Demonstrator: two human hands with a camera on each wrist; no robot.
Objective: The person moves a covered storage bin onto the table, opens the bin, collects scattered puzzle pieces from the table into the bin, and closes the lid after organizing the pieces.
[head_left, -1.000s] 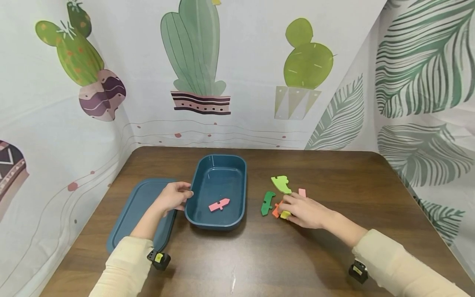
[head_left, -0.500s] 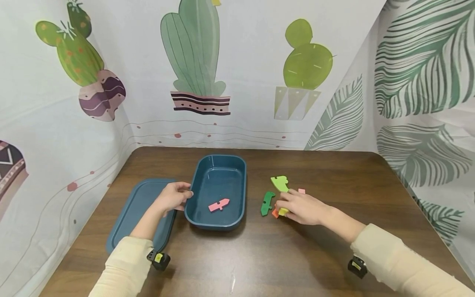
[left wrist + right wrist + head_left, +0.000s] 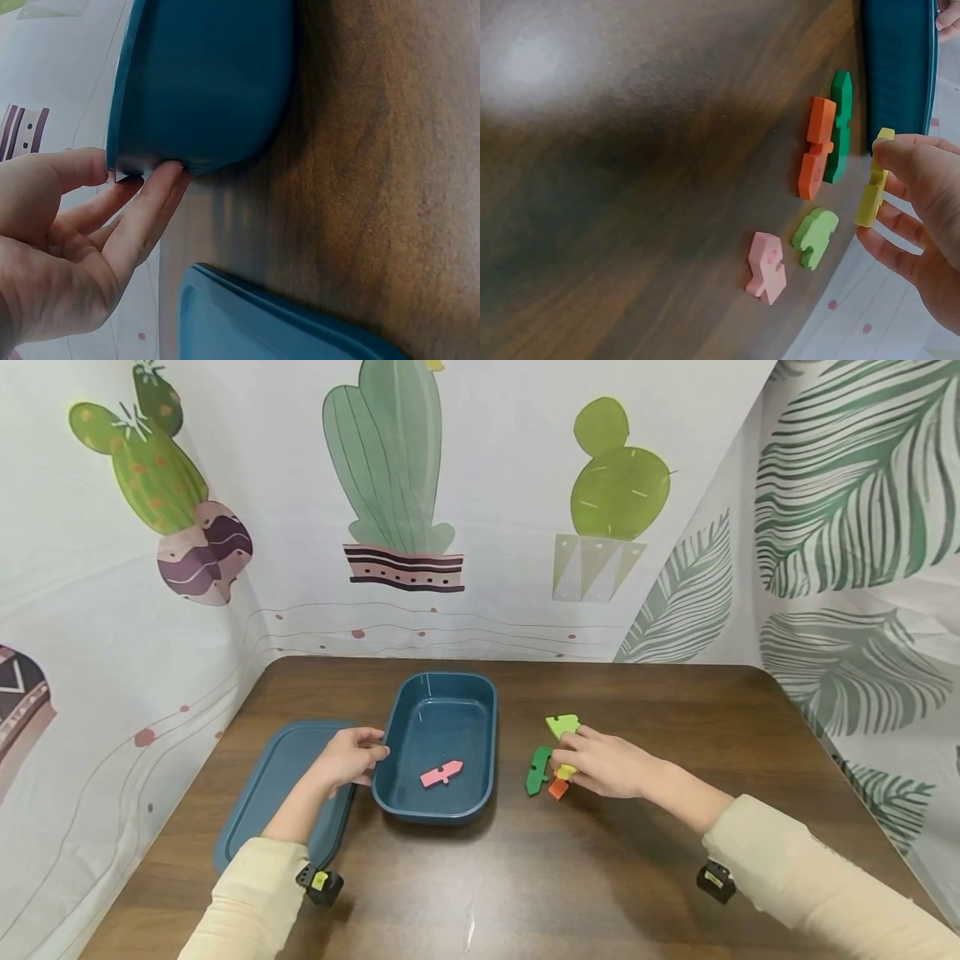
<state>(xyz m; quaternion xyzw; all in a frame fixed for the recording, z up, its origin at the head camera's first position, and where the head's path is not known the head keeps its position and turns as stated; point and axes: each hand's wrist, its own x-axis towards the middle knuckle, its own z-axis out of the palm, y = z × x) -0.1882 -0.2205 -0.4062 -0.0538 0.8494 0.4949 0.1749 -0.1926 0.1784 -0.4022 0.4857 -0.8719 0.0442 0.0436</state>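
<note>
The yellow piece (image 3: 872,189) is a small flat slab with a notched outline, held clear of the table near the right edge of the right wrist view, and just right of centre in the head view (image 3: 566,770). It looks like painted wood or dense foam: light, stiff and unlikely to break, though its smooth faces could slip from a loose pinch. Its thin long edges seem the best place to take hold, and that is where the right hand (image 3: 922,217) has it, thumb on one end and fingertips (image 3: 877,244) curled under the other, the rest of the hand loosely bent.

Just left of it in that view, the orange piece (image 3: 817,147) and the dark green piece (image 3: 838,124) lie touching side by side on the wood. Below them sit the light green piece (image 3: 815,236) and the pink piece (image 3: 766,267), near each other but apart.

In the middle of the head view stands the blue tub (image 3: 480,718), with a pink arrow-shaped piece (image 3: 441,772) on its floor. The left hand (image 3: 71,240) pinches the tub's near corner rim between thumb and fingers. The blue lid (image 3: 258,785) lies flat at lower left, beside the tub, on the brown table (image 3: 675,710).
</note>
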